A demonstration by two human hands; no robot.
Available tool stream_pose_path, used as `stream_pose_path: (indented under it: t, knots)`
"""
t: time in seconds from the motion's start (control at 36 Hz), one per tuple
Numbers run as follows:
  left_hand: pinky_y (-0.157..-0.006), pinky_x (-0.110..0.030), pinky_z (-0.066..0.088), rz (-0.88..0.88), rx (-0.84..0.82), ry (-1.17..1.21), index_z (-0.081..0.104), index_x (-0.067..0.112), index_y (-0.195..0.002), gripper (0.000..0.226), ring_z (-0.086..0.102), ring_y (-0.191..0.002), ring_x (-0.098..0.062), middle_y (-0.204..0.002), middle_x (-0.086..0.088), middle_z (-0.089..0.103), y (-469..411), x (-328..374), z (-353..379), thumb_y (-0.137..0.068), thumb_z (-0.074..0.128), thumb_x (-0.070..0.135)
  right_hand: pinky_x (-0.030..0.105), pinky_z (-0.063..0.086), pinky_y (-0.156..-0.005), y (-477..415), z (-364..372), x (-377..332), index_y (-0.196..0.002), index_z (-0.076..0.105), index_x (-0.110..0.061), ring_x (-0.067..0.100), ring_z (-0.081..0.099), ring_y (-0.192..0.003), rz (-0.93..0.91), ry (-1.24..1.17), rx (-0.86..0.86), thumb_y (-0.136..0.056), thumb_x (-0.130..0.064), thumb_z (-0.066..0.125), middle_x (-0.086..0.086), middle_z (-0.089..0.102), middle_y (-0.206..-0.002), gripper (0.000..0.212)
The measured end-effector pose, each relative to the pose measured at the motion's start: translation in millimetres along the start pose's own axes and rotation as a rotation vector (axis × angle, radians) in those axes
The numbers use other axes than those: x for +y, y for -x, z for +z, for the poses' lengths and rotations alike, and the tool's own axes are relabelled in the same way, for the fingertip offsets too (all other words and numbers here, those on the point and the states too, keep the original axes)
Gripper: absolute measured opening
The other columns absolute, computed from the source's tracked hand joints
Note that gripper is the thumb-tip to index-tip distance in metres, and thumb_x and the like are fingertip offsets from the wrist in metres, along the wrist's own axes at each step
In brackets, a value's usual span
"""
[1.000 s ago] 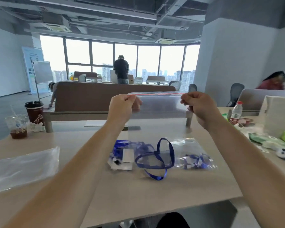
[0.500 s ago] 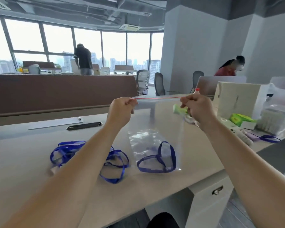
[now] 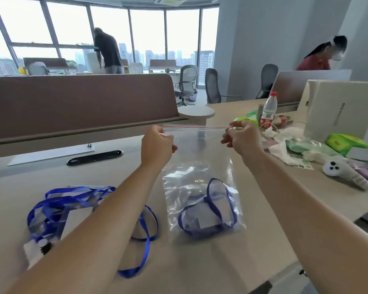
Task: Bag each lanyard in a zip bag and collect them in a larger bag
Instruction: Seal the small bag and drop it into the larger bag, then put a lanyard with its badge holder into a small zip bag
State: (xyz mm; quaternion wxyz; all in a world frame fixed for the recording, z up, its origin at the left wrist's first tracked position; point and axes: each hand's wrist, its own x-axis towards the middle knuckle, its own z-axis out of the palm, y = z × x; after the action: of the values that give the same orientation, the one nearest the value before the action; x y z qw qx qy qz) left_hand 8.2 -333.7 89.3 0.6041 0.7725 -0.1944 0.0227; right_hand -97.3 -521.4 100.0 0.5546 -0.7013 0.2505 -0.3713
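Observation:
A clear zip bag with a red seal line hangs upright in front of me, its bottom resting on the desk. A blue lanyard with a white card lies bunched inside its lower part. My left hand pinches the bag's top left corner and my right hand pinches the top right corner, stretching the seal between them. A loose pile of blue lanyards with badge cards lies on the desk at the left, partly hidden by my left forearm.
The beige desk ends in an edge at the lower right. A water bottle, white box, green packets, plastic wrappers and a white toy crowd the right side. A brown partition runs behind. Two people stand far off.
The view has swung right and down, and the large bag at the far left has gone out of sight. Both hands still hold the zip bag's top, now lower, its bottom on the desk.

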Motion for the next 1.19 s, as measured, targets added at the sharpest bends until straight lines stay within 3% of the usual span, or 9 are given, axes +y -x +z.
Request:
stream_pose_path:
  t: [0.11,0.31,0.39,0.47,0.56,0.72,0.86,1.0,1.19]
  knots:
    - [-0.083,-0.045,0.058,-0.043,-0.025,-0.090,0.047,0.011,-0.135,0.043,0.072,-0.078,-0.020,-0.084,0.000,0.067,-15,-23,16,-0.093,0.057,0.013,0.023,0.053,-0.053,-24,24,33,-0.117,0.051,-0.004,0.019,0.062,-0.058,0.103,0.021,-0.027,-0.097,-0.001,0.054,0.009,0.063,-0.074,0.021]
    - [-0.075,-0.036,0.049,-0.072,-0.104,-0.284,0.048,0.013,-0.121,0.032,0.061,-0.095,-0.026,-0.104,-0.006,0.064,-26,-65,36,-0.089,0.055,0.011,0.039,0.059,-0.079,-37,48,90,-0.140,0.043,-0.003,0.023,0.065,-0.076,0.170,0.100,-0.094,-0.093,-0.004,0.063,0.006,0.064,-0.084,0.051]
    - [-0.079,-0.029,0.038,-0.097,-0.140,-0.341,0.044,0.006,-0.136,0.047,0.056,-0.105,-0.029,-0.119,-0.009,0.059,-28,-76,42,-0.092,0.056,0.014,0.041,0.059,-0.086,-36,52,103,-0.144,0.040,-0.004,0.023,0.066,-0.081,0.171,0.120,-0.131,-0.093,-0.007,0.064,0.006,0.064,-0.092,0.057]
    - [-0.083,-0.029,0.039,-0.124,-0.189,-0.375,0.033,0.009,-0.148,0.061,0.055,-0.118,-0.031,-0.142,-0.011,0.049,-30,-85,46,-0.093,0.056,0.017,0.047,0.058,-0.090,-36,54,111,-0.149,0.037,-0.009,0.030,0.068,-0.094,0.179,0.152,-0.187,-0.091,-0.011,0.066,0.007,0.060,-0.111,0.065]
    - [-0.089,-0.029,0.042,-0.117,-0.254,-0.401,0.032,0.014,-0.151,0.064,0.055,-0.121,-0.029,-0.148,-0.010,0.044,-30,-91,47,-0.092,0.056,0.018,0.050,0.055,-0.094,-34,57,114,-0.144,0.046,-0.010,0.036,0.067,-0.103,0.194,0.256,-0.238,-0.089,-0.013,0.068,0.012,0.054,-0.124,0.060]
    - [-0.099,-0.023,0.034,-0.005,-0.330,-0.397,0.044,0.015,-0.145,0.052,0.047,-0.132,-0.021,-0.150,-0.003,0.043,-18,-83,43,-0.096,0.058,0.021,0.044,0.047,-0.103,-22,58,104,-0.131,0.061,-0.008,0.029,0.064,-0.111,0.085,0.367,-0.251,-0.089,-0.019,0.068,0.009,0.064,-0.129,0.044]
    - [-0.086,-0.021,0.036,0.070,-0.321,-0.373,0.057,0.017,-0.133,0.038,0.055,-0.116,-0.015,-0.138,0.001,0.056,-1,-63,26,-0.096,0.057,0.023,0.029,0.047,-0.091,-1,56,81,-0.128,0.063,-0.010,0.020,0.063,-0.097,0.025,0.333,-0.234,-0.093,-0.020,0.065,0.005,0.068,-0.118,0.037]
    - [-0.091,-0.025,0.043,0.106,-0.325,-0.342,0.061,0.016,-0.129,0.033,0.058,-0.115,-0.016,-0.131,0.000,0.062,30,-43,-7,-0.097,0.056,0.025,0.041,0.055,-0.094,33,59,52,-0.114,0.070,-0.009,0.020,0.065,-0.089,-0.008,0.312,-0.222,-0.091,-0.020,0.066,-0.002,0.070,-0.096,0.026]
    - [-0.084,-0.026,0.045,0.092,-0.276,-0.371,0.066,0.016,-0.119,0.026,0.060,-0.101,-0.013,-0.115,0.003,0.067,81,-35,-82,-0.098,0.055,0.026,0.044,0.057,-0.093,101,86,10,-0.114,0.070,-0.013,0.021,0.067,-0.095,-0.064,0.291,-0.300,-0.092,-0.021,0.064,0.001,0.071,-0.101,0.024]
